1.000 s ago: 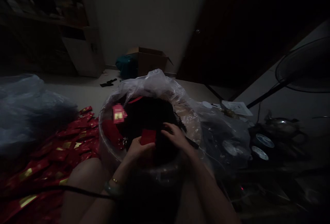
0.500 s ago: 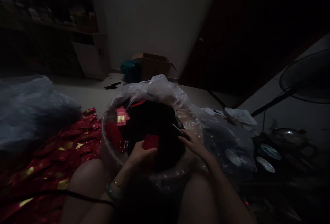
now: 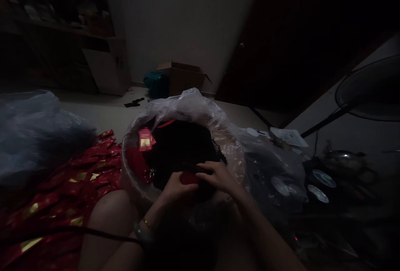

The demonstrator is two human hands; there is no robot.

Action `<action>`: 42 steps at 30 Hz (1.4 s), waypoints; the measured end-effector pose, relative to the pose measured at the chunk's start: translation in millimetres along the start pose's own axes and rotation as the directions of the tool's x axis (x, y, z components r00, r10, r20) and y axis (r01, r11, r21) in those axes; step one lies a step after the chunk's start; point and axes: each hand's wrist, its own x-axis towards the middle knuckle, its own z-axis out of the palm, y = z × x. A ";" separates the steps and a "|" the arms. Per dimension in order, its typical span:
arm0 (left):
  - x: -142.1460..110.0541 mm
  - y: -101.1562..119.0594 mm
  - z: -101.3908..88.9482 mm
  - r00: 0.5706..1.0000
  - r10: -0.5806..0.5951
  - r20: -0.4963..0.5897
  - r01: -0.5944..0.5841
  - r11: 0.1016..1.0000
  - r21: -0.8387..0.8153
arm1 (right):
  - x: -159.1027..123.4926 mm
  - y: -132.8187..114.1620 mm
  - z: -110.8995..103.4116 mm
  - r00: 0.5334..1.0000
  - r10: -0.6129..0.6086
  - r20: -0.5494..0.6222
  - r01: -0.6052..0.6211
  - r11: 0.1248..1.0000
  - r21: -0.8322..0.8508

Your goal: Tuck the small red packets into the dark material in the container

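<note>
Dim room, pale wall (image 3: 184, 21), dark door (image 3: 281, 33), shelving (image 3: 62, 33), light floor (image 3: 103, 110)

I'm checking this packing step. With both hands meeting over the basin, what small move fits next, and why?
Probably slip what the right hand pinches into the small red packet that the left hand holds. The fingertips meet at the packet's top edge, above the dark loose material in the round plastic-lined basin. The dimness hides whether the packet is open.
</note>
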 end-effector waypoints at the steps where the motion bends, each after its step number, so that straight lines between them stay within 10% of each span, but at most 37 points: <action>1: 0.5 -0.4 -0.5 1.000 -0.008 -0.004 0.008 1.000 0.015 | 0.0 0.5 0.7 1.000 -0.006 -0.009 0.006 1.000 0.002; 35: 3.2 -4.1 -2.0 1.000 0.000 0.008 0.000 0.997 0.073 | -0.6 6.9 -0.4 0.994 0.096 0.060 -0.106 0.973 0.203; 42: 8.6 3.3 -7.1 0.980 0.157 -0.124 -0.164 0.985 -0.047 | -3.3 1.2 -0.5 0.997 0.034 0.073 -0.047 0.981 0.187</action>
